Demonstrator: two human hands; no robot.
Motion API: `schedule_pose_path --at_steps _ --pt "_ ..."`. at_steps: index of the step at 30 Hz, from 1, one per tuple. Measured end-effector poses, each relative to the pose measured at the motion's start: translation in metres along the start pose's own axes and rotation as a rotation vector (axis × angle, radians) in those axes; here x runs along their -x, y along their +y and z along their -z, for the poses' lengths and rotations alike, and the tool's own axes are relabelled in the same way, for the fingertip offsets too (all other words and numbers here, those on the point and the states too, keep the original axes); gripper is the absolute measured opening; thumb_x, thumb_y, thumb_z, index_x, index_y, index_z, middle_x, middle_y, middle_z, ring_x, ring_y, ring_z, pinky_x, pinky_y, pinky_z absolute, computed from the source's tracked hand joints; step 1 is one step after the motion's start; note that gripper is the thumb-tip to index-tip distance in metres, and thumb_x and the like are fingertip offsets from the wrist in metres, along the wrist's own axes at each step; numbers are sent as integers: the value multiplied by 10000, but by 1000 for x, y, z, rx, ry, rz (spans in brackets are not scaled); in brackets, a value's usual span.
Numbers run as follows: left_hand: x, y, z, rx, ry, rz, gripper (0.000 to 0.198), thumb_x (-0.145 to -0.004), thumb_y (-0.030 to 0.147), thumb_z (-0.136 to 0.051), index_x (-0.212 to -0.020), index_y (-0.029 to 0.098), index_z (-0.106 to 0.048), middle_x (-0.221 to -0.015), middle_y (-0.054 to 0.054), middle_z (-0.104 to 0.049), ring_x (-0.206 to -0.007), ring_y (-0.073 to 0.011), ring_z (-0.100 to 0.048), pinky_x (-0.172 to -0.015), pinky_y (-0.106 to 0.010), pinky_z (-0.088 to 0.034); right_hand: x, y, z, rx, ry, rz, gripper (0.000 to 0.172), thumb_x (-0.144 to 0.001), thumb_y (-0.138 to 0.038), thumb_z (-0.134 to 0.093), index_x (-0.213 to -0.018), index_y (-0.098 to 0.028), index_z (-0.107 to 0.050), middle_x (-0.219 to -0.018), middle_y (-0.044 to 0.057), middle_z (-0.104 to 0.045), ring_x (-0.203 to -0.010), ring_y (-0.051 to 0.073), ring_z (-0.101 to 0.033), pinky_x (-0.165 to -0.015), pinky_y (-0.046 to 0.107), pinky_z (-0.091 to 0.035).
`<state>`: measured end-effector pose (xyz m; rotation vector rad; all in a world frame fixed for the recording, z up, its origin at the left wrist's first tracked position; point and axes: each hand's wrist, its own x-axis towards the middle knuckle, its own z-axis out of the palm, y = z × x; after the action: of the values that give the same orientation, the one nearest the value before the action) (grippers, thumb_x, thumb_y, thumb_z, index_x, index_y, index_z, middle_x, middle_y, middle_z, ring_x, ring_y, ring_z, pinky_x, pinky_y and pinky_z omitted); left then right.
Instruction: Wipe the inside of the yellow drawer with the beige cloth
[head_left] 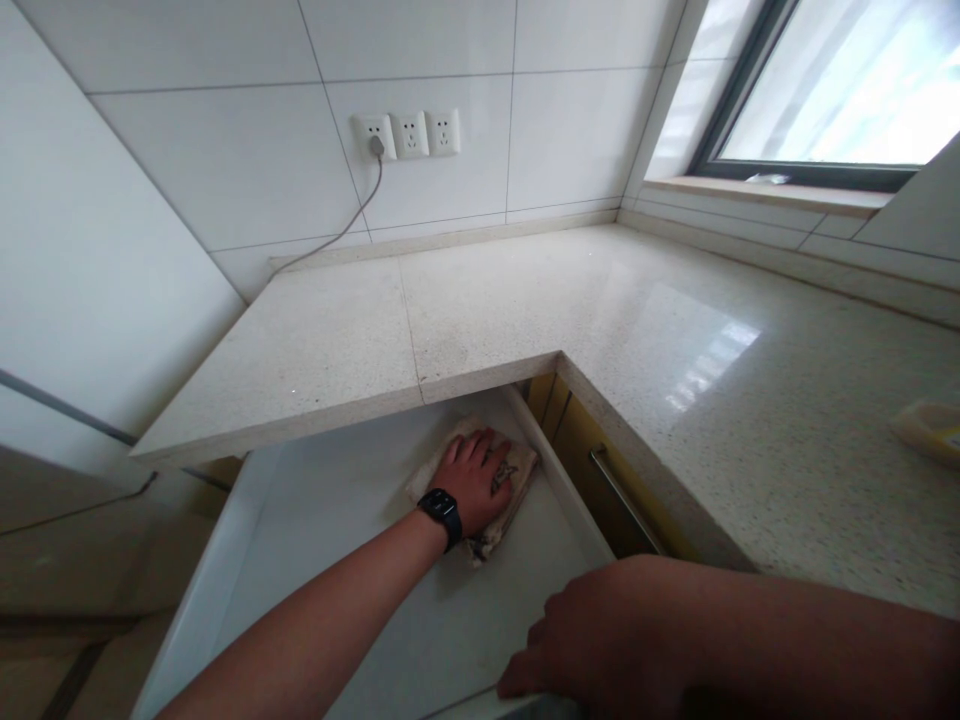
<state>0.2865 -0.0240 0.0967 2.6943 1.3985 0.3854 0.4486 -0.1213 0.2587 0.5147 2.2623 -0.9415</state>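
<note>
**Q:** Kitchen corner, drawer pulled out. Where did the cloth (520,468) sit?

**A:** Toward the far right corner of the open white drawer (300,520), just under the lip of the speckled stone surface (525,300). My left hand (474,482) lay on top of it, grip wide open, fingers spread, palm down, clasping nothing. Flat like that, I judge, it pressed the cloth to the drawer floor.

**Q:** And the other hand?

**A:** My right hand (600,640) rested at the drawer's front edge, fingers bent over it, likely to steady the drawer. Whether that grip closed on the edge I cannot tell; the frame cut it off.
</note>
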Motion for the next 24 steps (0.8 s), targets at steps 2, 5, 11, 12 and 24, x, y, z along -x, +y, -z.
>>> schedule_pose_path --at_steps 2,5,11,12,24 --pt "1 0 0 5 7 -2 591 -973 511 -446 -1520 290 -426 -1611 -69 -367 -1494 -270 -283 -1235 -512 -173 0 -1 1 24 -12 -22 775 -755 -300 -668 -1503 -351 -472 -1126 101 -747 -966 339 -715 -572 346 -436" --pt "1 0 0 6 18 6 588 -970 494 -452 -1520 287 -426 -1604 -68 -378 -1492 -275 -285 -1235 -520 -172 0 -4 1 44 -13 -81 736 -776 -312 -653 -1489 -380 -483 -1140 98 -748 -965 356 -715 -569 359 -449" --pt "2 -2 -1 10 29 5 591 -969 503 -453 -1518 285 -430 -1607 -62 -374 -1499 -276 -270 -1241 -515 -162 -2 -5 -4 89 5 -86 672 -826 -265 -573 -1482 -383 -488 -1159 92 -746 -983 354 -712 -637 411 -516" --pt "3 -2 -1 10 35 4 592 -968 502 -456 -1519 286 -428 -1606 -63 -376 -1496 -276 -275 -1240 -514 -165 -3 -5 -4 91 10 -81 651 -844 -263 -553 -1481 -383 -489 -1157 94 -747 -979 352 -714 -638 413 -519" --pt "5 -16 12 205 -63 -85 438 -995 402 -478 -1377 216 -585 -1491 -78 -524 -1414 -236 -415 -1224 -424 -280 3 10 17 -125 48 -135 777 -742 -544 -713 -1466 -333 -527 -1297 105 -680 -1148 371 -652 -849 454 -511"
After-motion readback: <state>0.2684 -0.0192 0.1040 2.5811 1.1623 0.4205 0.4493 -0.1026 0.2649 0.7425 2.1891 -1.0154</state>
